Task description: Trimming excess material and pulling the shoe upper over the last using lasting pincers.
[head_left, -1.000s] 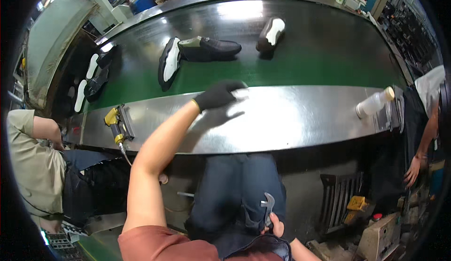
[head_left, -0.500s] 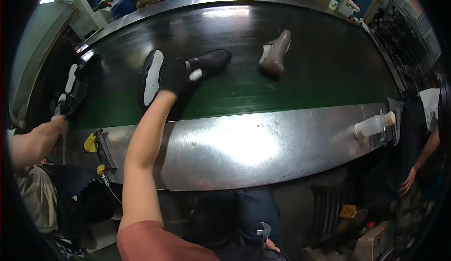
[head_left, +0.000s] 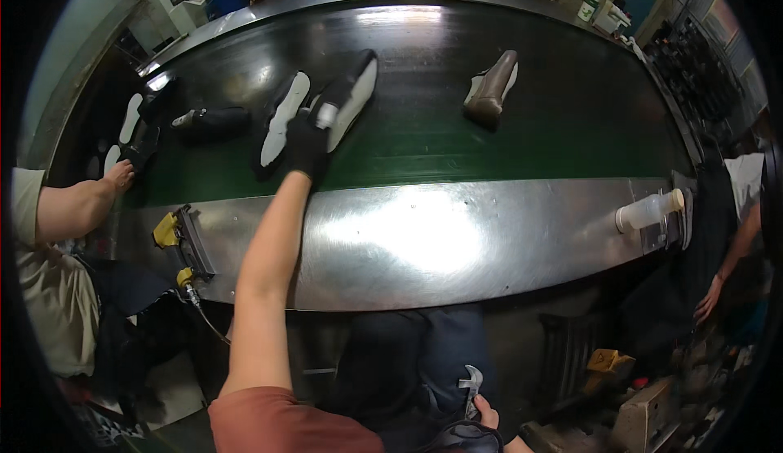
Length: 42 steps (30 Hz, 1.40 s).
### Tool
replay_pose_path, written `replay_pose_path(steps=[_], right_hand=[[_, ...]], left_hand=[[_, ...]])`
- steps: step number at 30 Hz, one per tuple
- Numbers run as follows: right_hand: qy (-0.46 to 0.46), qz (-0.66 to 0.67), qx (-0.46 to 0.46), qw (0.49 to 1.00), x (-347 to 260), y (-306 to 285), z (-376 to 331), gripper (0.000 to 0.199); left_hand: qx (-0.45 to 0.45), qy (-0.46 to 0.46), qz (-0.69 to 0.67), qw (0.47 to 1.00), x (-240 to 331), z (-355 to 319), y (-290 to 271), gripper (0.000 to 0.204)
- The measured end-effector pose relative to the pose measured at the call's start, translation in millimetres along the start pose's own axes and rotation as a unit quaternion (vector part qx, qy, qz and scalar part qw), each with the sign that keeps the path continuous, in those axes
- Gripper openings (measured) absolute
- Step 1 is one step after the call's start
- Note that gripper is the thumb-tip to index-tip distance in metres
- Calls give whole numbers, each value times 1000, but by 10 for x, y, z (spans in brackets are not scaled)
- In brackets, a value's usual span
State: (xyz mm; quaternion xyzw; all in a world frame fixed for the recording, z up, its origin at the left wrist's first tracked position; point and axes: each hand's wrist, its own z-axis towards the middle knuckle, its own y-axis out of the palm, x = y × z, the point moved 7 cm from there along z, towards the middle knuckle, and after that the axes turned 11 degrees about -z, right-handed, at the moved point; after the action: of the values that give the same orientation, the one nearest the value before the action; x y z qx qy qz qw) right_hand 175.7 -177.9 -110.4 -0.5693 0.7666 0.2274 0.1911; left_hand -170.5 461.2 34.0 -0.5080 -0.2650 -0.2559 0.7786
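Gloved left hand (head_left: 308, 147): moved from above the metal ledge (head_left: 522, 245) out over the belt (head_left: 440, 155), now at a tilted black shoe (head_left: 357, 98), white sole facing right, where a black shoe lay upright half a second ago. Second black shoe (head_left: 216, 122): newly present, left of the sole-up shoe (head_left: 285, 119). Co-worker's hand (head_left: 121, 175): advanced from the ledge's near edge to a dark shoe (head_left: 146, 148) at far left

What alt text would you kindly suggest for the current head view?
A person's gloved left hand touches a dark shoe on a green belt while the right hand holds a hammer over the lap. Other shoes lie nearby.
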Motion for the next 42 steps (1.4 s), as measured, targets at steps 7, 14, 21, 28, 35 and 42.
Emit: replay_pose_path(steps=[7,14,21,28,35,42], right_hand=[[-14,-26,-60,998,-238,170,-388,67],[-68,-66,-27,995,-175,122,-427,73],[-83,-80,-35,993,-322,213,-470,77],[-73,-230,-144,960,-800,636,-937,61],[-150,-329,-178,915,-1360,1139,-1195,47],[-11,-219,-268,938,-1524,930,-1153,44]], left_hand=[[-69,-48,-74,994,798,-492,-192,87],[-139,-19,-446,884,684,-1847,-980,52],[-219,-61,-567,792,1060,-3300,-1495,70],[-196,-204,-616,735,1117,-4209,-887,42],[-175,-149,-589,774,1453,-4039,-963,55],[-190,-85,-560,802,1468,-4150,-986,70]])
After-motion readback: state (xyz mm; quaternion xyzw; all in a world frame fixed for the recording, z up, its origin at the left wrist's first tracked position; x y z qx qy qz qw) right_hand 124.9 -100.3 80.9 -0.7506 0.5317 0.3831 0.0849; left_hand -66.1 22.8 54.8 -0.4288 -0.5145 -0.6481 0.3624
